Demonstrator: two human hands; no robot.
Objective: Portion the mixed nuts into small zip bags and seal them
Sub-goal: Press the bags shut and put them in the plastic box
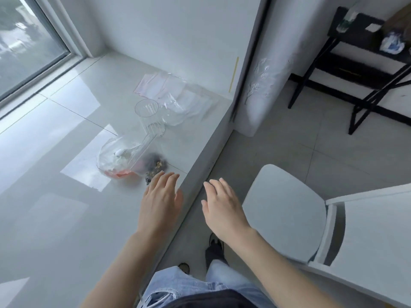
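both hands reach flat-fingered, holding nothing: left hand just short of the nut bag, right hand off the ledge. the bag lies near that ledge's edge; a careless grab could spill nuts over it. zip bags lie beyond.

Bright window daylight; glossy glare; soft blur.
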